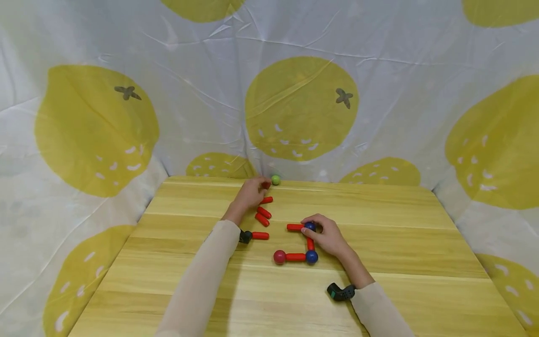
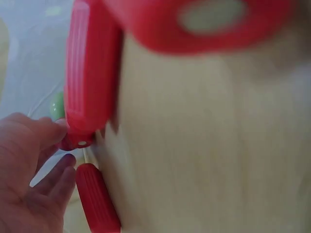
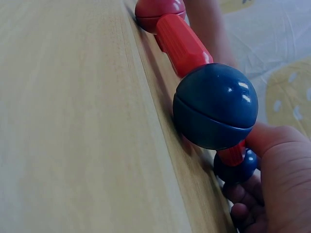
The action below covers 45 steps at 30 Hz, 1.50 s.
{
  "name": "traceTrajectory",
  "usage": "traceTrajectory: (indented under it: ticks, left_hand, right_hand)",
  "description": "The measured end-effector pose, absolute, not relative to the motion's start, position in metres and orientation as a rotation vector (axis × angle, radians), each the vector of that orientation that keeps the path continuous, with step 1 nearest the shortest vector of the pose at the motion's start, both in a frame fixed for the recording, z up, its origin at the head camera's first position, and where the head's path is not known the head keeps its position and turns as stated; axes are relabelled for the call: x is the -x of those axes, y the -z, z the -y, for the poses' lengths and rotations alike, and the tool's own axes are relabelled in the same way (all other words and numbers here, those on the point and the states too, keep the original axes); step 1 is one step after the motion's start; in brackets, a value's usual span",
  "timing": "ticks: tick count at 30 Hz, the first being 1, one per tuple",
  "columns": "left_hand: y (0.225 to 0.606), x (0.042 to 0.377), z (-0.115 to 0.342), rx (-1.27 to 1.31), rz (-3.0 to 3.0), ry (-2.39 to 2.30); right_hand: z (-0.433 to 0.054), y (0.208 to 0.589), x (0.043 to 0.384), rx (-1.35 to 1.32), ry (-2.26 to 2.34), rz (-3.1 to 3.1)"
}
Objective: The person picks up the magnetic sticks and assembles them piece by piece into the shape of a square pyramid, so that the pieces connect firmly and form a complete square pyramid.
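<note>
My left hand (image 1: 251,193) reaches to the table's back edge, its fingertips pinching a dark red ball (image 1: 266,185) that they partly cover. Just beyond it sits a light green ball (image 1: 275,179). My right hand (image 1: 327,234) grips a blue ball (image 1: 309,226) between thumb and fingers at the corner of an open magnetic shape. From that ball one red rod (image 1: 294,227) points left, and another red rod (image 1: 310,244) runs to a second blue ball (image 1: 311,257). A further red rod (image 1: 295,257) links this to a crimson ball (image 1: 280,257).
Several loose red rods lie below the left hand, among them one (image 1: 264,212) in the middle and one (image 1: 260,236) nearer the front beside the black left wrist camera (image 1: 245,236). Behind the wooden table (image 1: 379,304) hangs a lemon-print cloth (image 1: 303,107).
</note>
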<state>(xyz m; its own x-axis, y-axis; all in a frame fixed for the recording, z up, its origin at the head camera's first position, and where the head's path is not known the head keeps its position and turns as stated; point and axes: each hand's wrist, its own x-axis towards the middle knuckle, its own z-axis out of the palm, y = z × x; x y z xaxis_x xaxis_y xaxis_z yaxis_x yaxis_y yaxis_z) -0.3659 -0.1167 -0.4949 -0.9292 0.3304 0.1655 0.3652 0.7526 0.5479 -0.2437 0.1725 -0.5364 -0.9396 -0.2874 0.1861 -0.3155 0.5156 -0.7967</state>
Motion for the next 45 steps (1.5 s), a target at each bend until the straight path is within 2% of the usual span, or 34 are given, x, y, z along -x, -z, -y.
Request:
traceTrajectory:
  ticks: [7, 14, 20, 29, 34, 45]
  left_hand:
    - [0.496, 0.364, 0.118, 0.491, 2.836, 0.928]
    - [0.498, 0.362, 0.122, 0.53, 2.893, 0.835]
    - [0.494, 0.355, 0.125, 0.458, 2.82, 1.05]
    - [0.488, 0.298, 0.124, 0.586, 2.731, 1.279]
    - [0.489, 0.271, 0.12, 0.645, 2.792, 1.236]
    - [0.492, 0.25, 0.105, 0.748, 2.883, 1.176]
  right_hand:
    - [-0.175, 0.534, 0.243, -0.551, -1.414, 2.708]
    - [-0.174, 0.536, 0.246, -0.687, -1.321, 2.741]
    - [-0.173, 0.537, 0.246, -0.67, -1.342, 2.741]
    - [-0.174, 0.536, 0.244, -0.608, -1.383, 2.752]
    - [-0.176, 0.537, 0.245, -0.617, -1.424, 2.722]
    - [-0.174, 0.537, 0.244, -0.624, -1.466, 2.692]
